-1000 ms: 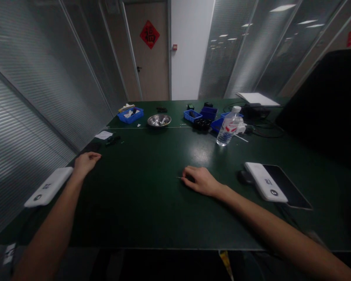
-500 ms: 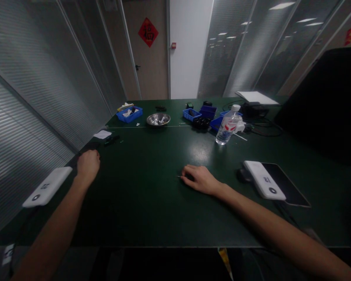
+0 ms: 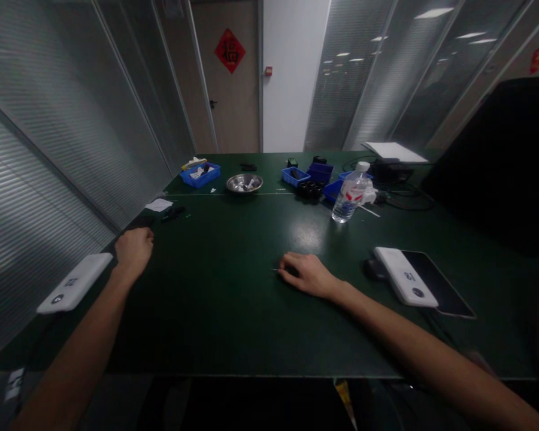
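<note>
Left hand [image 3: 135, 245], toward the left edge of the table [image 3: 215, 293], shows its back, fingers bent under and largely hidden; grip cannot be told. Right hand [image 3: 306, 273], low at mid-table, pinches one thin piece [image 3: 275, 270] projecting leftward from its fingertips. Counted: two white devices [image 3: 75, 284], one bottle [image 3: 347, 200], one metal bowl [image 3: 244, 191].

Desk: dark green, a pale line running across it toward the far edge [image 3: 215, 335]
Door: light wood, beyond the far edge, with a dark handle [image 3: 212, 104] and a red diamond sign [image 3: 230, 51]
White wall: right of the door [image 3: 291, 102], bearing a small red box [image 3: 268, 71]
Left partition: glass with slatted blinds, along the left edge [image 3: 31, 149]
Right partition: similar, beyond the far right corner [image 3: 341, 78]
Light: dim, bright strips showing upper right [image 3: 435, 12]
</note>
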Demonstrator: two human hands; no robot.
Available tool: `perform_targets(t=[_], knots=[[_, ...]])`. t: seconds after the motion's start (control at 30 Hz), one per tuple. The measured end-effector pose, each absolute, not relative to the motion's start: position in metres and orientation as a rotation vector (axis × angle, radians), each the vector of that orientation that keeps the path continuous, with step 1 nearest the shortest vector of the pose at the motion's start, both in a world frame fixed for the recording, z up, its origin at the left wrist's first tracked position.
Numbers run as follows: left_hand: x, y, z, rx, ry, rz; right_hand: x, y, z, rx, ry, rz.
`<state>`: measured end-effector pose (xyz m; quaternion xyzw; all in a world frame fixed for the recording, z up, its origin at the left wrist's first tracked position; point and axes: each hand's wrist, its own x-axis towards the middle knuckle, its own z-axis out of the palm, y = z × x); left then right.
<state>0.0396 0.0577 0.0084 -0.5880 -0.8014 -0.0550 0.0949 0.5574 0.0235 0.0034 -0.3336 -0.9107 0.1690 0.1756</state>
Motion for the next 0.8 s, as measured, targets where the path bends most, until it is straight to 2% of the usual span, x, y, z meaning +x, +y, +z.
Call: perform_targets(t=[0.5,0.8], knots=[[0.033,0.059,-0.002,-1.819,-2.333,-0.215,0.557,0.024,0.003,-0.946,-2.569,0.506],[0.029,0.061,-0.001,-1.91,-2.312,-0.377,0.557,0.025,0.002,-0.954,-2.573,0.499]])
